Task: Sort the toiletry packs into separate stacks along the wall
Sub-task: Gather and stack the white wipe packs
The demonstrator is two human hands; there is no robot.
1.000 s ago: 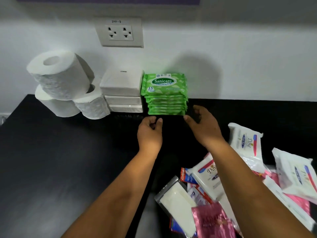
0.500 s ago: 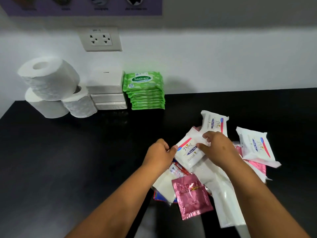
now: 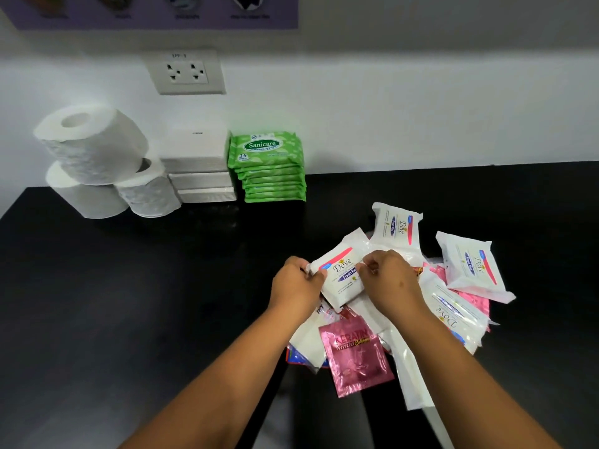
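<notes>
Dove pack (image 3: 340,278) sits above the loose pile, pinched by both hands. Left hand (image 3: 296,285) grips its left edge; right hand (image 3: 390,280) grips its right side.

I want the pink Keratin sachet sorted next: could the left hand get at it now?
Probably, once freed: the Keratin sachet lies uncovered atop the pile, but the left hand is gripping a Dove pack.
</notes>
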